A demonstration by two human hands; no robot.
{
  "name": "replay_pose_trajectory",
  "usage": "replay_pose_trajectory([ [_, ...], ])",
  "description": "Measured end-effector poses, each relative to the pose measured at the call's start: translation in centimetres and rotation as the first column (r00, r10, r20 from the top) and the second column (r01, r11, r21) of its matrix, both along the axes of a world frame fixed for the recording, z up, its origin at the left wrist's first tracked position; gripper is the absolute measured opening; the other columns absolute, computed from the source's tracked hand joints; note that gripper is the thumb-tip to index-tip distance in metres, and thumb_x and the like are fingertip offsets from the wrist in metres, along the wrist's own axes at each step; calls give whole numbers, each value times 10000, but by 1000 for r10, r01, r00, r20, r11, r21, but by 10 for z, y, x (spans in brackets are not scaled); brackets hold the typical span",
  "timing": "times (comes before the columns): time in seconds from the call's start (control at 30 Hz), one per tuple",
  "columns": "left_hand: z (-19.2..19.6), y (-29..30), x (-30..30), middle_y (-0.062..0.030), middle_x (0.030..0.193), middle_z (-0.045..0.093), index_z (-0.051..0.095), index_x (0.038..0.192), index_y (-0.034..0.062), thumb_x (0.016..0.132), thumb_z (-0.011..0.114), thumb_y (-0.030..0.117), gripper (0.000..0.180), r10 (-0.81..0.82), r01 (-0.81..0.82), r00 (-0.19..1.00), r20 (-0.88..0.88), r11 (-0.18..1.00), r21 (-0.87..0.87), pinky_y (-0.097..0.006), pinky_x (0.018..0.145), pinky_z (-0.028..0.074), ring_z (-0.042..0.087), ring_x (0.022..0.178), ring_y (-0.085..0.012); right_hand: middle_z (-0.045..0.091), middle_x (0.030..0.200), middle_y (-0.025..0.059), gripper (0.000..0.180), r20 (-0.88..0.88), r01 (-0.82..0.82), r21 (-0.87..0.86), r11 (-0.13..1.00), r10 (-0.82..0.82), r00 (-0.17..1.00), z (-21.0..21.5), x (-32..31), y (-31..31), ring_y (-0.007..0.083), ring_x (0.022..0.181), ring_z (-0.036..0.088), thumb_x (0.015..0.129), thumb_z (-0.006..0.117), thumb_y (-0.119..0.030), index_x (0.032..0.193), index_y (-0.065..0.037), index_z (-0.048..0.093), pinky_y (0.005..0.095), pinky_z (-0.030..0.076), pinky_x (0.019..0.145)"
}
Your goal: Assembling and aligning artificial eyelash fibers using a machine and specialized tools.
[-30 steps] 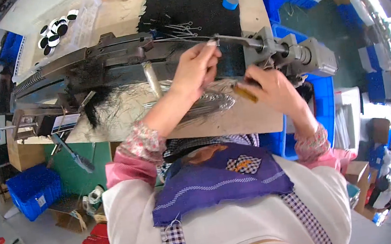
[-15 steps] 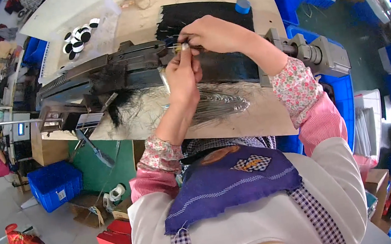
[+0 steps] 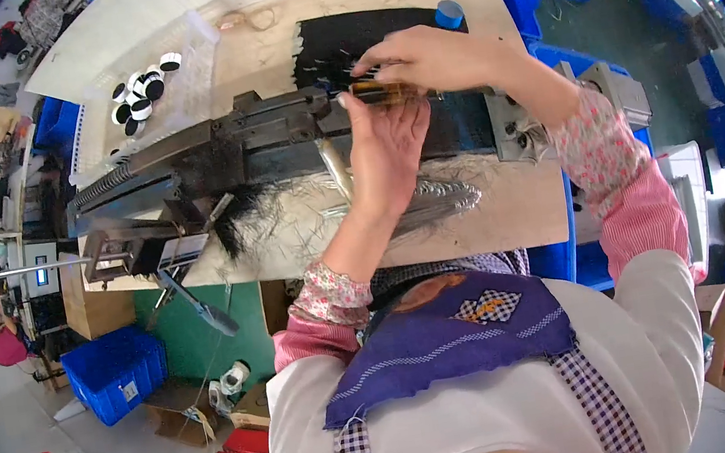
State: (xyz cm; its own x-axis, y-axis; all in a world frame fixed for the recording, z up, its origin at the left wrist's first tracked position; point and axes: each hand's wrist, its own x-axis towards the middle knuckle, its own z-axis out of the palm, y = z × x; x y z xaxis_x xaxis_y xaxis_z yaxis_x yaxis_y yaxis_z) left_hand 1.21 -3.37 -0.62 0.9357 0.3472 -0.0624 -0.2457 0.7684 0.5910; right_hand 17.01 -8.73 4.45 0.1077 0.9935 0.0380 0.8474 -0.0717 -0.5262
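My left hand point(image 3: 391, 153) is turned palm up beside the dark metal bench machine point(image 3: 226, 148). Its thumb and fingers close around a small amber-brown piece point(image 3: 373, 90), whose kind I cannot make out. Just above, my right hand point(image 3: 441, 56) reaches across the piece, its index finger stretched leftward; the other fingertips are blurred and partly hidden. A silver lever point(image 3: 336, 170) stands just left of my left wrist. Behind the hands, a black mat point(image 3: 323, 47) carries loose thin bits. A bundle of thin metal wires point(image 3: 447, 199) lies near my left wrist.
A clear plastic tray point(image 3: 195, 88) holds several black-and-white round pieces point(image 3: 141, 89). A blue cap point(image 3: 448, 13) sits at the mat's right corner. Dark bristles point(image 3: 250, 214) litter the wooden tabletop point(image 3: 510, 224). Blue crates point(image 3: 114, 373) stand on both sides; another person point(image 3: 3, 337) is at far left.
My left hand has turned from an upright pinch to palm up and moved right. My right hand has shifted right, its fingers stretching out. The amber-brown piece now shows between them.
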Motion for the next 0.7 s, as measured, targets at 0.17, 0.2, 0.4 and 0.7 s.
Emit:
replay_pose_trajectory([
  [0.17,4,27,-11,-216,1237,465,375,1206,-84,895,388,648,795,53,-30,998,39,890,-454,-429,1082,328,408,1252,-325,559,957,164,332,397,287,186,940,-339,853,32,-24,-16,309,894,591,850,600,-236,1173,-160,618,435,477,773],
  [0.2,5,26,-12,-215,1235,468,383,1178,-94,898,390,643,789,58,-29,997,49,887,-460,-427,1075,340,415,1243,-327,559,957,164,332,407,284,184,941,-336,849,26,-38,-17,309,894,591,850,600,-236,1173,-160,618,435,477,773],
  [0.4,4,23,-17,-195,1313,464,396,1258,-76,944,352,567,717,113,-78,993,33,843,-533,-409,1118,286,416,1263,-315,591,785,42,200,148,171,460,871,-265,953,5,-43,-6,261,749,598,745,645,-106,941,-122,685,374,450,668],
  [0.7,-3,21,-21,-198,1314,464,423,1234,-75,977,341,459,599,144,-101,986,81,916,-388,-422,1135,260,392,1287,-312,595,748,43,142,136,114,350,930,-170,976,5,-37,3,224,778,595,756,647,-107,883,-118,710,364,386,790],
])
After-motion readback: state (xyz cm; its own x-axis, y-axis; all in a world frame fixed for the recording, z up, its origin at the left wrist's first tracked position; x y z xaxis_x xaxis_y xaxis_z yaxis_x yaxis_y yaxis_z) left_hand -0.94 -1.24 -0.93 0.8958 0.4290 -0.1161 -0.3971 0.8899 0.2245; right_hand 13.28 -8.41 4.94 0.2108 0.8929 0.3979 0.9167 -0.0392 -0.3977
